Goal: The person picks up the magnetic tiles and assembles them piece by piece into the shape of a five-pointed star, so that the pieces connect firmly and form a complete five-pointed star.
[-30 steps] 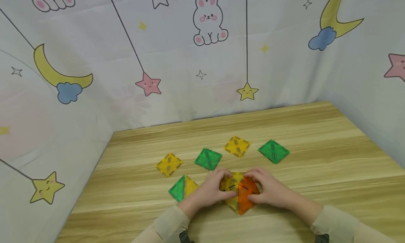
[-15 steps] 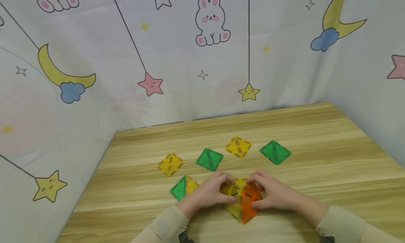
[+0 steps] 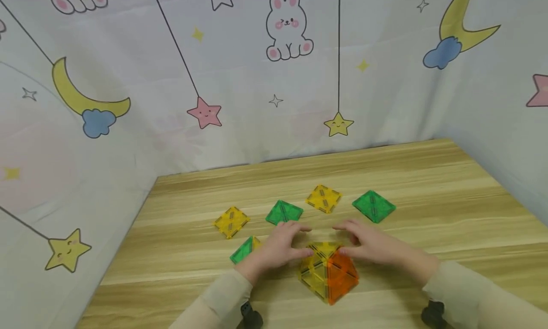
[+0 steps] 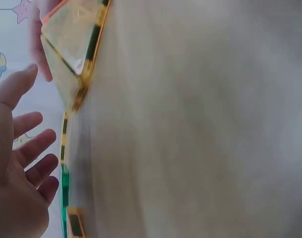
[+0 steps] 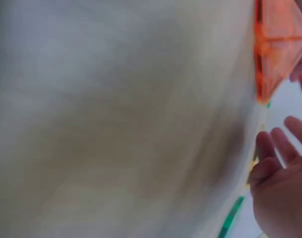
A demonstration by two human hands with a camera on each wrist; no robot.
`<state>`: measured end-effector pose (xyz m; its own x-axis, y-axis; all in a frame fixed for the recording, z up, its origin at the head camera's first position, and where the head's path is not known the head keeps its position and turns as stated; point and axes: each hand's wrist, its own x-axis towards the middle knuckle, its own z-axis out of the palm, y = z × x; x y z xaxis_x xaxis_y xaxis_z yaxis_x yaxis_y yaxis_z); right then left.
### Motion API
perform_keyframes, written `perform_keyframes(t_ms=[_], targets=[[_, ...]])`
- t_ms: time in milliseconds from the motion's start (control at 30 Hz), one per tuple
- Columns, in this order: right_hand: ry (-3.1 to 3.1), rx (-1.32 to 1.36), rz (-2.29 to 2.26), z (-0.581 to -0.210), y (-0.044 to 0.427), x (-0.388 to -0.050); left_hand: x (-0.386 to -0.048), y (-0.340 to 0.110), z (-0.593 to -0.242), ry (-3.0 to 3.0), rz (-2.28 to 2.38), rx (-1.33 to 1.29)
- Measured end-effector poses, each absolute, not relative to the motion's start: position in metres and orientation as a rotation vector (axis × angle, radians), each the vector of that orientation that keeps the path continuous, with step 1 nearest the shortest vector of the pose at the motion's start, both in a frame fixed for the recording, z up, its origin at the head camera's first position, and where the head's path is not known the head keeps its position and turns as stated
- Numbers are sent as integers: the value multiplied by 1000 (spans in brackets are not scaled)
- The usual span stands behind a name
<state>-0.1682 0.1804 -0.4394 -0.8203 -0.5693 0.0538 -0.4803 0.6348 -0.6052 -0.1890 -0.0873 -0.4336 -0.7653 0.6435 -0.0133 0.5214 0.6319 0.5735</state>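
A low pyramid of magnetic tiles (image 3: 328,274), with yellow and orange translucent triangles, stands on the table near its front. My left hand (image 3: 280,245) hovers at its upper left, thumb near the yellow side and fingers spread, gripping nothing. On the other side, my right hand (image 3: 372,242) is likewise off the pyramid, thumb close to the orange side's top. In the left wrist view the left hand (image 4: 22,158) has loosely bent fingers apart from the yellow tiles (image 4: 74,49). The right wrist view has the right hand (image 5: 284,173) below the orange tiles (image 5: 279,47).
Flat tile pairs lie behind the pyramid: yellow (image 3: 231,222), green (image 3: 284,212), yellow (image 3: 324,198) and green (image 3: 374,206). A green-and-yellow pair (image 3: 244,250) is partly hidden by the left forearm. A patterned curtain (image 3: 239,143) borders the wooden table (image 3: 192,191).
Both hands held the pyramid's sides and drew it slightly toward the front. Now they have let go and lifted away toward the back, while the pyramid stays standing.
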Motion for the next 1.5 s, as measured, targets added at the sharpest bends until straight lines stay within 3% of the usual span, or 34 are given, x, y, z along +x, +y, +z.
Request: perform_keyframes(t_ms=[467, 800, 1500], targets=[[2780, -781, -757, -438, 170, -220, -215, -100, -432, 2743, 654, 815], [2772, -872, -806, -434, 178, -208, -224, -83, -423, 2783, 653, 808], [2761, -603, -832, -436, 169, -227, -246, -51, -432, 2826, 414, 778]])
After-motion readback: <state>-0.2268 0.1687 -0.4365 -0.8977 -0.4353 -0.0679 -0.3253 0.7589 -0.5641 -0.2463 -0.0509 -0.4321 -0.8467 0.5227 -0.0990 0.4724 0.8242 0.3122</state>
